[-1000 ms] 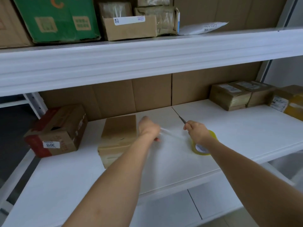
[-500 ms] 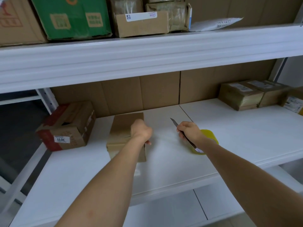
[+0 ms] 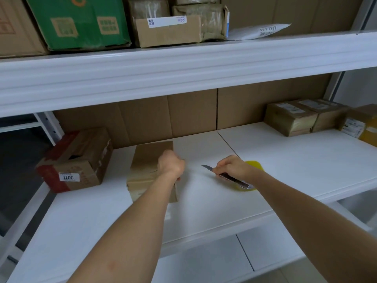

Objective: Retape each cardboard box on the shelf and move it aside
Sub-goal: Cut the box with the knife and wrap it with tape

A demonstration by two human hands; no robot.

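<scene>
Box (image 3: 150,160) (plain cardboard) sits beside red-taped carton (image 3: 77,160), forearm apparently overlapping it.

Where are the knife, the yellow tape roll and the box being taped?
utility knife (image 3: 228,176), head view, on its handle.
yellow tape roll (image 3: 254,164), head view, on its upper rim.
plain cardboard box (image 3: 152,153), head view, on its top face.

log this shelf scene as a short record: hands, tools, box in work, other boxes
left hand: fist over the plain box's right top edge; what it grips is not clear
right hand: holds knife and tape roll
knife: blade out, tip toward the left hand
tape roll: yellow, partly hidden behind the right hand
plain box: on the middle shelf, under the left hand
red box: left of it, apart, label 3011
taped boxes: far right, at the back
green box: top shelf
</scene>
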